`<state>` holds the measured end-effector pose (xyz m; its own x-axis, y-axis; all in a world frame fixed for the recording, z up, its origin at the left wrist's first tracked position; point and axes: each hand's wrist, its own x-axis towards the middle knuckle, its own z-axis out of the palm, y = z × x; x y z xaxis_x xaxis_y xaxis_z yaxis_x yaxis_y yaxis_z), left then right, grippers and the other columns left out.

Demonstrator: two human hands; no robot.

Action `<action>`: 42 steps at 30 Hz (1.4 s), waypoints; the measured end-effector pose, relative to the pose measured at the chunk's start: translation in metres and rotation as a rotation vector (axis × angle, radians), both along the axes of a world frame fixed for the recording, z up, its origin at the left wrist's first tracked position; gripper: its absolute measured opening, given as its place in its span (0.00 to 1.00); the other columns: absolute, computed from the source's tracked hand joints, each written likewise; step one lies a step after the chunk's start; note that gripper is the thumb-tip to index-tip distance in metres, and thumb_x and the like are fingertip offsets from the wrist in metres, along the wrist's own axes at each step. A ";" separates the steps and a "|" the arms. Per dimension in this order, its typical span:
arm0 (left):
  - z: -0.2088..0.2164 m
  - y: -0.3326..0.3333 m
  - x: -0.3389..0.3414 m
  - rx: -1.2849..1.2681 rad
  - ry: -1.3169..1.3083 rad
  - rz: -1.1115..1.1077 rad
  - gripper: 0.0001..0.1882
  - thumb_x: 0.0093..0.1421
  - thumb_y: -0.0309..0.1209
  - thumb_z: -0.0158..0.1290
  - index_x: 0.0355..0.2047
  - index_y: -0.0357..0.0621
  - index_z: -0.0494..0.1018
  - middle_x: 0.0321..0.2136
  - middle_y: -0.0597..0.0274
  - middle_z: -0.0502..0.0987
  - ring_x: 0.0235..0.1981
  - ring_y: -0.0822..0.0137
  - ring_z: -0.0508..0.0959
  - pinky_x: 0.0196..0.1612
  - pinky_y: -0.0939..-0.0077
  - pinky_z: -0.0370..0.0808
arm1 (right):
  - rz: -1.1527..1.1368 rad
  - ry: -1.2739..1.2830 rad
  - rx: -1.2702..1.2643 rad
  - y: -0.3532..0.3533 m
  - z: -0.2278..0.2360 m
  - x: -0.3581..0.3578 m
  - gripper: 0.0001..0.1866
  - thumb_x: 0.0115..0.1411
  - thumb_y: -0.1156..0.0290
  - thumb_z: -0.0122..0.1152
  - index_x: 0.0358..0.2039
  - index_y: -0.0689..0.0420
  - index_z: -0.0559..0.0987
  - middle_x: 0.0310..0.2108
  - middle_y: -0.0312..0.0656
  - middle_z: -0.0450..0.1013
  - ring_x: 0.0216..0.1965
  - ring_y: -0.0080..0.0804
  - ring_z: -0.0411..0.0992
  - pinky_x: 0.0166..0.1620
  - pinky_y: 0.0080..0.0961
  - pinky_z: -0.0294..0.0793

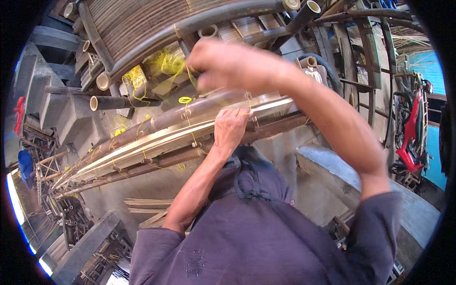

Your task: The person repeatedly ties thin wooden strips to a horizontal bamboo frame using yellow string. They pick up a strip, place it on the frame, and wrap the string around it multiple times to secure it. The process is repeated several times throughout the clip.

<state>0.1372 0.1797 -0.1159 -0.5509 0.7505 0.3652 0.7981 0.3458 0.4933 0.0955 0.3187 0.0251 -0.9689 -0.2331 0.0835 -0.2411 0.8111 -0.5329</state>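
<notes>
My left hand is closed over the top of a long bundle of pale split-bamboo strips, knuckles up, near the bundle's right end. A yellow string loops around the strips, and several more ties are spaced along their length. Above and ahead, my right hand is raised and blurred by motion. Its fingers look curled, with a strand of yellow string trailing beside them. The strips lie between a dark bamboo pole on the far side and another brown pole on the near side.
A tangle of yellow string sits beyond the poles, with a small yellow coil closer. A bamboo-slat platform stands at the back. Loose strips lie at lower left. A red bicycle stands at far right, near a concrete ledge.
</notes>
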 end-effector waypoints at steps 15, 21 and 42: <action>0.030 0.011 0.001 -0.068 -0.400 -0.033 0.10 0.60 0.34 0.51 0.29 0.41 0.77 0.23 0.58 0.78 0.29 0.64 0.79 0.34 0.70 0.74 | -0.024 -0.299 -0.119 -0.075 -0.166 0.166 0.13 0.60 0.62 0.50 0.24 0.56 0.76 0.19 0.45 0.74 0.26 0.43 0.77 0.33 0.37 0.77; 0.059 0.098 -0.086 -0.025 -0.995 0.036 0.18 0.62 0.38 0.45 0.21 0.39 0.70 0.15 0.67 0.66 0.18 0.74 0.65 0.23 0.73 0.63 | -0.096 -0.094 -0.051 -0.081 -0.160 0.162 0.10 0.52 0.65 0.54 0.17 0.53 0.74 0.19 0.43 0.75 0.23 0.37 0.77 0.26 0.32 0.76; 0.015 0.152 0.039 -0.422 -0.232 -0.261 0.08 0.57 0.32 0.52 0.33 0.42 0.75 0.31 0.52 0.79 0.31 0.50 0.80 0.31 0.60 0.77 | -0.757 -0.541 -0.862 0.056 -0.152 0.294 0.09 0.57 0.70 0.59 0.37 0.58 0.80 0.27 0.42 0.72 0.29 0.30 0.68 0.35 0.30 0.67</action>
<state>0.1760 0.3321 -0.1013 -0.3569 0.9281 -0.1060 0.7706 0.3567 0.5282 0.3900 0.3744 -0.1266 -0.7931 0.3249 -0.5152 0.5425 -0.0077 -0.8400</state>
